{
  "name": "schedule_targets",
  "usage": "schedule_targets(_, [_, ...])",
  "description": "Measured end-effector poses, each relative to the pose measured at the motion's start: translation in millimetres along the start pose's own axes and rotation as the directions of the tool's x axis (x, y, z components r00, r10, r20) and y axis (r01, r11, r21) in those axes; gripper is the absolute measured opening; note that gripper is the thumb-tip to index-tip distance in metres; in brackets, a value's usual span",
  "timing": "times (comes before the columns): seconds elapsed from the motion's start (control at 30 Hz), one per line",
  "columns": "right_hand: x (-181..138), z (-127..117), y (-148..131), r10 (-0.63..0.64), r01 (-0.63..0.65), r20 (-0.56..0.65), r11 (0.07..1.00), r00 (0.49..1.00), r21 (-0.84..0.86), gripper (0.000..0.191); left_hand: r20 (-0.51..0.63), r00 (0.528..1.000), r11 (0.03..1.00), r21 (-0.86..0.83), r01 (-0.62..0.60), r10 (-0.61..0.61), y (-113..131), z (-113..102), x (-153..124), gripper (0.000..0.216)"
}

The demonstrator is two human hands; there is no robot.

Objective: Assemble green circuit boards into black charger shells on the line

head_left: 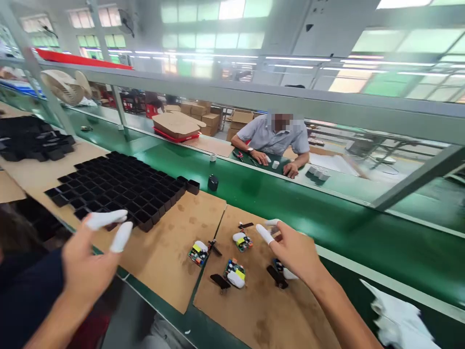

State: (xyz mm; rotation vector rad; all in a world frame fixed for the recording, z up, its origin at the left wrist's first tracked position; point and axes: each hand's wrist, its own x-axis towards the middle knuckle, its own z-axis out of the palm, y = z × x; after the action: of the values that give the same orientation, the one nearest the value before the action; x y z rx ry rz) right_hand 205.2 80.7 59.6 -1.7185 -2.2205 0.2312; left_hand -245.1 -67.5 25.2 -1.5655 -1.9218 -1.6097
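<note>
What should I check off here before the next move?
1. Left hand free: ok, thumb and index apart, nothing visible between them.
2. Right hand free: cannot tell, its underside is hidden.
3. White finger covers worn: ok, on both hands.
4. Rightmost circuit board fully visible: not ok, the right hand hides part.
5. Grouped black cases open side up: ok, for those nearest the left hand.

L hand & R hand reach fwd, half-open
</note>
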Motion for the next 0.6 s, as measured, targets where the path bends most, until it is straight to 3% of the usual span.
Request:
schedule_targets(0.03, [11.7,8.5,-0.4,0.006,-0.006,0.011,0.999,1.000,0.039,0.017,0.031,1.000,0.988,0.155,-0.003,-0.002,-10.7,11.7,-0.2,0.034])
schedule_targets(0.1, [32.7,25.0,-2.0,-0.023,0.018,0.034,0.991,0.999,0.129,0.027,0.065,0.998,0.961,0.276,0.007,-0.026,-32.1,29.0,-4.6,0.040])
schedule_targets(0.2, [53.1,40.1,-2.3,-0.123,0.106,0.051,0.960,0.991,0.258,0.032,0.213,0.975,0.902,0.431,-0.035,-0.064,-53.9,41.9,-15.1,0.046])
schedule_targets(0.4, [63.2,40.7,9.6,-0.162,0.167,-0.044,0.915,0.986,0.368,0.026,0.315,0.948,0.904,0.416,-0.097,-0.044,-53.5,55.7,-21.9,0.040])
schedule_targets(0.5, [64.5,45.0,15.2,-0.085,0.125,-0.121,0.918,0.989,0.377,0.031,0.340,0.940,0.912,0.389,-0.127,-0.014,-52.7,59.4,-23.4,0.031])
schedule_targets(0.6, [63.4,52.5,18.3,0.057,0.000,-0.165,0.946,0.985,0.323,0.045,0.336,0.941,0.911,0.373,-0.174,0.042,-60.1,57.3,-32.5,0.029])
